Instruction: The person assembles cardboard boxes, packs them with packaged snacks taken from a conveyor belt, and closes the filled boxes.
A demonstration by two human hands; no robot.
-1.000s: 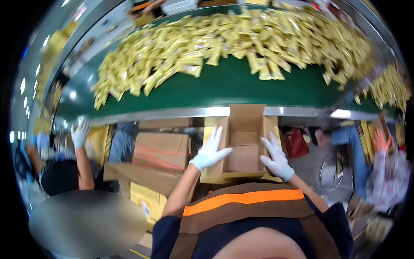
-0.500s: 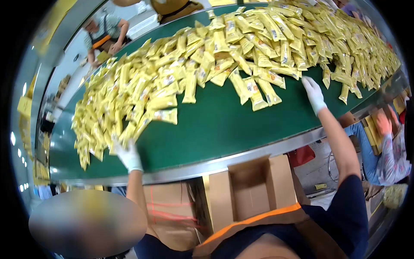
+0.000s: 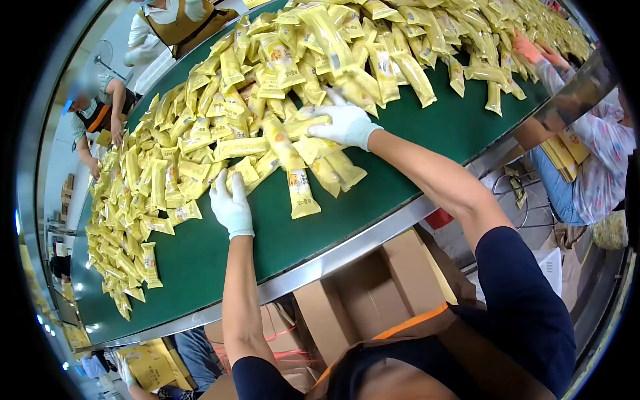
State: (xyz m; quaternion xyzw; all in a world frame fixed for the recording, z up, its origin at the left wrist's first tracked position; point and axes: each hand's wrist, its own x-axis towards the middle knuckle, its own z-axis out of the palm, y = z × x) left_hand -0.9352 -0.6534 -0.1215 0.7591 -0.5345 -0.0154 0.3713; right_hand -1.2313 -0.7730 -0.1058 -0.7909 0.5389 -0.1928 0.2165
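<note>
Both my hands wear white gloves and reach over the green belt (image 3: 360,200) into the heap of yellow packets (image 3: 200,127). My left hand (image 3: 231,203) lies at the near edge of the heap, fingers apart, touching packets. My right hand (image 3: 343,122) is further right, its thumb and fingers around a yellow packet (image 3: 305,127). Between my hands, other packets lie at various angles, one of them (image 3: 300,190) pointing towards me. An open cardboard box (image 3: 373,297) stands below the belt's metal edge, close to my body.
Co-workers stand across the belt (image 3: 107,110) at the left and top. At the right, a person's gloved hands (image 3: 530,50) touch packets. The metal rail (image 3: 320,260) runs between me and the belt. Flat cartons (image 3: 277,333) lie left of the box.
My hands have gone from the box to the belt and then closer together among the packets. My right hand has moved left and taken hold of a packet. The view has turned.
</note>
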